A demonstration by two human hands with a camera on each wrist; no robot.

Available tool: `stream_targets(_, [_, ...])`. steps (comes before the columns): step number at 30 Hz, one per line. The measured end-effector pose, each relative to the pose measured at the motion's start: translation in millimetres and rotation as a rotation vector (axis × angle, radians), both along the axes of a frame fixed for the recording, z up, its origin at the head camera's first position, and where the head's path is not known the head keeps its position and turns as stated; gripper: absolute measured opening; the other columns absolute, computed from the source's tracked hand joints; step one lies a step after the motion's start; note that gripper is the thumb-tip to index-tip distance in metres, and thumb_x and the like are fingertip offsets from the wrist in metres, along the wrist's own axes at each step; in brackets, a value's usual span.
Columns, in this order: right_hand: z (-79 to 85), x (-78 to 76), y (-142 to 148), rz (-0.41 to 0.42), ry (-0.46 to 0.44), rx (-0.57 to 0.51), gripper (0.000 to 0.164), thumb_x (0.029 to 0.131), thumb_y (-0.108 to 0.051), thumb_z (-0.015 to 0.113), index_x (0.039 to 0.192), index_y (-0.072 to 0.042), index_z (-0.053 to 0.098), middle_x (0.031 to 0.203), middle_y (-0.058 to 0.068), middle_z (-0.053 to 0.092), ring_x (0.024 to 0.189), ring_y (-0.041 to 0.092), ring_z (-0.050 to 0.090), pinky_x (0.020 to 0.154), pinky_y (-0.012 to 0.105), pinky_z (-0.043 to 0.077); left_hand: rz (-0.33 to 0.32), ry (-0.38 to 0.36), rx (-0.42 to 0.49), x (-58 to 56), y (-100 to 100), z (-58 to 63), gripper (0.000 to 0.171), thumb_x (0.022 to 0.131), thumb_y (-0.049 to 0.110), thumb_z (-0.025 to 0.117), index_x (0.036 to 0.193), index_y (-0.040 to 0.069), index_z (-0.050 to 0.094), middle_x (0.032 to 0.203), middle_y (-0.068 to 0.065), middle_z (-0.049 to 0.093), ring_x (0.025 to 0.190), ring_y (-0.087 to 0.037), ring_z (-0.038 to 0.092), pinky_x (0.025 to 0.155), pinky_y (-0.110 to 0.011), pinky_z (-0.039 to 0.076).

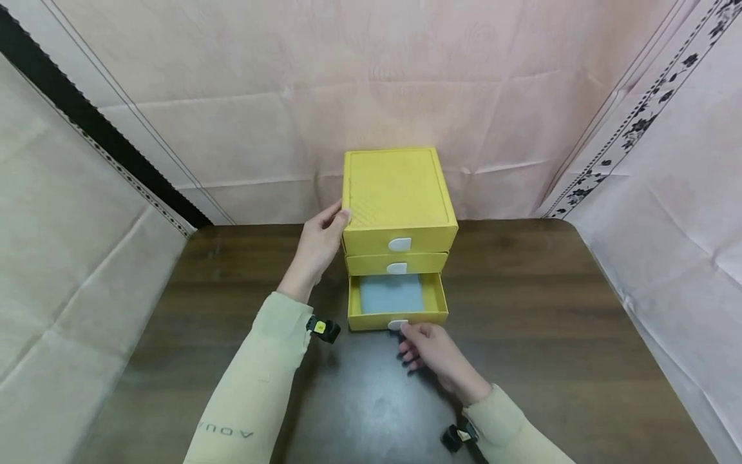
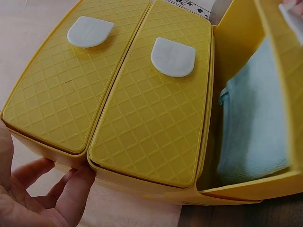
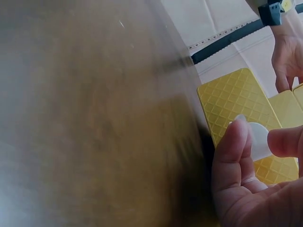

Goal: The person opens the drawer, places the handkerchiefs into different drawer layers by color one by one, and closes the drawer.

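A yellow three-drawer box (image 1: 400, 187) stands on the table, its upper two drawers closed. The bottom drawer (image 1: 356, 320) is pulled out, and a folded light-blue cloth (image 1: 391, 294) lies inside it. At the box's left side, my left hand (image 1: 321, 241) rests its fingers against the wall, thumb by the top edge; the left wrist view shows these fingertips touching the side (image 2: 52, 198). My right hand (image 1: 431, 351) pinches the white handle (image 3: 259, 142) of the bottom drawer between thumb and fingers.
The brown wooden table (image 1: 522, 309) extends around the box. Pale cloth hangs behind it (image 1: 261, 129) and along both sides. White handles (image 2: 173, 56) stick out from the two upper drawer fronts.
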State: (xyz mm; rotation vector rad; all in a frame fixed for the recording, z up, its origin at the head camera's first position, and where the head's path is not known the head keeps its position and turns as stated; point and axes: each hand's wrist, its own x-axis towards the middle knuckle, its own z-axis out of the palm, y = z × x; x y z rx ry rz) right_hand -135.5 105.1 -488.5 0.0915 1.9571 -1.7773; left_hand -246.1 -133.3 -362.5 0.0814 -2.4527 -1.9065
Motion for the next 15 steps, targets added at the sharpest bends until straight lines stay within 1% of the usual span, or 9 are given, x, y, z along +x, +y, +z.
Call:
stream_targets(8, [4.8,-31.0,-9.1,-0.038,0.013,-0.030,0.045,0.100,-0.035,0.054,0.104,0.008,0.063,0.084,0.013,0.064,0.069,0.020,0.061,0.062,0.035,0.056,0.010,0.028,-0.027,-3.8,-1.6,2.9,0.058,0.089,0.064,0.053,0.141,0.037,0.048,0.140,0.006,0.050,0.126,-0.012,0.045,0.101,-0.038,0.041])
stream_targets(13, [4.0,-48.9,-10.8,-0.049,-0.007,-0.030,0.043,0.101,-0.032,0.053,0.106,0.009,0.062,0.083,0.012,0.064,0.067,0.019,0.061,0.061,0.034,0.056,0.001,-0.007,-0.023,-2.4,-1.2,1.2,0.056,0.090,0.062,0.053,0.141,0.038,0.048,0.139,0.007,0.050,0.126,-0.011,0.045,0.102,-0.038,0.040])
stream_targets(15, [3.9,-55.7,-10.5,-0.049,-0.013,-0.030,0.043,0.101,-0.031,0.052,0.107,0.010,0.062,0.084,0.013,0.065,0.068,0.019,0.061,0.062,0.033,0.056,-0.008,-0.008,-0.025,-2.0,-0.6,0.7,0.055,0.091,0.060,0.053,0.141,0.037,0.048,0.139,0.006,0.050,0.125,-0.011,0.046,0.102,-0.038,0.041])
